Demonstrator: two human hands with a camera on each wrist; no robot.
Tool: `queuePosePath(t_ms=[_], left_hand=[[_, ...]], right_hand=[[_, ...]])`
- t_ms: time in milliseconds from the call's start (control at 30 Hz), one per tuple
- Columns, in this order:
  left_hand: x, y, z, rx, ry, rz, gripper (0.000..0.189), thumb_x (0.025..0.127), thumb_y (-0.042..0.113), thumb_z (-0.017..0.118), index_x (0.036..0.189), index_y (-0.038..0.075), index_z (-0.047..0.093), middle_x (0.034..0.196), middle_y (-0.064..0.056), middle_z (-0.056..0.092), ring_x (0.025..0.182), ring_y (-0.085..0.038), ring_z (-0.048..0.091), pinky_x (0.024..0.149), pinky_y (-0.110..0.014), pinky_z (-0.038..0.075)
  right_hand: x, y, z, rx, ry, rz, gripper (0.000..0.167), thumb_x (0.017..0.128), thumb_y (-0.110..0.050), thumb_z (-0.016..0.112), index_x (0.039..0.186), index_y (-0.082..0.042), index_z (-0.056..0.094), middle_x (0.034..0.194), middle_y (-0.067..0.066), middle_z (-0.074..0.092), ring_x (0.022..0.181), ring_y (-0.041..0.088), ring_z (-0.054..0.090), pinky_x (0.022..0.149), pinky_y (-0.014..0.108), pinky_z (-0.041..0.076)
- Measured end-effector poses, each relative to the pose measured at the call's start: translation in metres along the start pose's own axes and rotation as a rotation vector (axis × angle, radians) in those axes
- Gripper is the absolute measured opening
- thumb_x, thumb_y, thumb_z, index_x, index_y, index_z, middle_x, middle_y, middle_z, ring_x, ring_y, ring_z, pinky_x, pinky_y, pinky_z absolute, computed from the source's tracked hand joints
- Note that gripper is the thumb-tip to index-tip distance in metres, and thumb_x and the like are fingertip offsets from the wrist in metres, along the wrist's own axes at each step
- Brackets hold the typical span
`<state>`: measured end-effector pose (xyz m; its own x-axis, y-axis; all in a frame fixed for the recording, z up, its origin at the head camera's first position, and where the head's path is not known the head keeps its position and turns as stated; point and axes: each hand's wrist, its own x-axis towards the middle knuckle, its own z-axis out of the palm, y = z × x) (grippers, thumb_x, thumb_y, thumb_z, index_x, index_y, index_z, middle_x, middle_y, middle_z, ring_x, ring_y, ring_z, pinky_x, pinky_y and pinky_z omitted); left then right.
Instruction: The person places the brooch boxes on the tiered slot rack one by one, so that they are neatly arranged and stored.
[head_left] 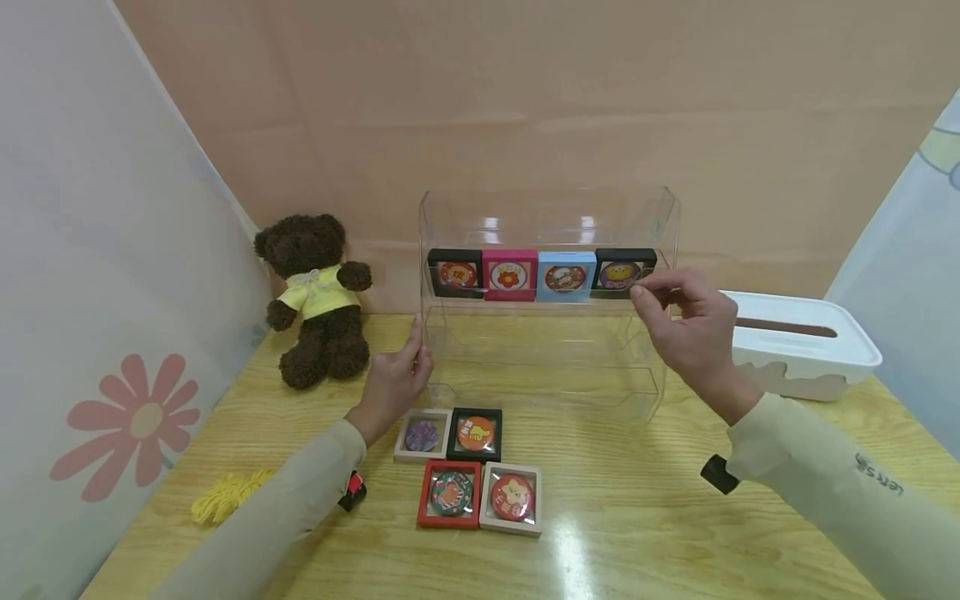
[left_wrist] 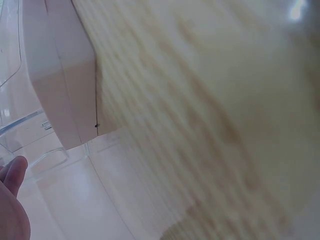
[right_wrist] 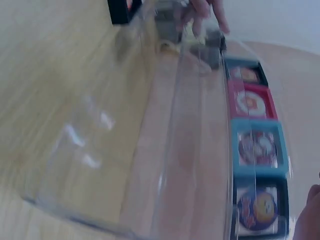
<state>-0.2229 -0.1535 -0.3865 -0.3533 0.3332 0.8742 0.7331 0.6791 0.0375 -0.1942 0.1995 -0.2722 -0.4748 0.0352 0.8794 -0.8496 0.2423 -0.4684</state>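
Note:
A clear tiered display rack [head_left: 555, 377] stands on the table. Along its upper tier is a row of square framed badges: a black frame [head_left: 433, 287], a pink frame [head_left: 489, 287], a light blue frame [head_left: 545, 290] and another black frame [head_left: 600, 290] at the right end. My left hand [head_left: 392, 379] is at the rack's left side, its index finger extended up along the edge. By the lower corner of the right-end black frame is my right hand [head_left: 693, 325], thumb and index finger loosely bent. The right wrist view shows the same row, with the blue frame [right_wrist: 260, 172] near the middle.
In front of the rack lie a white frame [head_left: 401, 454], a black frame [head_left: 497, 425], a red frame [head_left: 448, 523] and a cream frame [head_left: 510, 528]. A teddy bear [head_left: 326, 292] sits left, yellow yarn [head_left: 228, 496] lies nearer, and a white tissue box [head_left: 806, 350] stands right.

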Motion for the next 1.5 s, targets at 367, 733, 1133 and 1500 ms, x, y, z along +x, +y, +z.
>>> queuePosePath(t_ms=[367, 733, 1133, 1500], left_hand=[[0.001, 0.002, -0.001, 0.005, 0.004, -0.002, 0.051, 0.081, -0.003, 0.057, 0.130, -0.014, 0.048, 0.048, -0.001, 0.047, 0.037, 0.002, 0.019, 0.033, -0.021, 0.024], [-0.001, 0.001, 0.000, 0.000, 0.013, -0.004, 0.050, 0.081, -0.004, 0.057, 0.129, -0.014, 0.049, 0.047, -0.002, 0.050, 0.035, 0.003, 0.021, 0.032, -0.021, 0.024], [0.002, 0.001, -0.001, 0.001, 0.005, 0.017, 0.049, 0.081, -0.003, 0.056, 0.128, -0.015, 0.049, 0.046, 0.000, 0.048, 0.039, 0.007, 0.016, 0.033, -0.020, 0.023], [0.001, 0.001, 0.000, 0.014, 0.000, 0.000, 0.049, 0.083, -0.001, 0.054, 0.130, -0.015, 0.048, 0.048, -0.002, 0.050, 0.035, 0.001, 0.020, 0.033, -0.021, 0.023]], right_hand=[[-0.049, -0.006, 0.026, 0.001, -0.401, -0.128, 0.010, 0.078, 0.002, 0.068, 0.084, -0.005, 0.069, 0.079, 0.004, 0.066, 0.067, 0.010, 0.055, 0.059, 0.021, 0.045], [-0.099, -0.017, 0.042, 0.057, -0.655, -0.014, 0.026, 0.077, 0.004, 0.072, 0.096, -0.013, 0.066, 0.091, 0.001, 0.065, 0.077, 0.011, 0.058, 0.061, 0.025, 0.049], [-0.128, -0.028, 0.036, -0.133, -1.052, 0.402, 0.068, 0.077, -0.050, 0.074, 0.122, -0.002, 0.058, 0.115, 0.002, 0.055, 0.101, 0.022, 0.053, 0.083, 0.041, 0.046], [-0.143, -0.028, 0.035, -0.242, -1.103, 0.387, 0.080, 0.068, -0.061, 0.074, 0.122, -0.003, 0.059, 0.105, -0.006, 0.051, 0.093, 0.013, 0.049, 0.080, 0.035, 0.046]])
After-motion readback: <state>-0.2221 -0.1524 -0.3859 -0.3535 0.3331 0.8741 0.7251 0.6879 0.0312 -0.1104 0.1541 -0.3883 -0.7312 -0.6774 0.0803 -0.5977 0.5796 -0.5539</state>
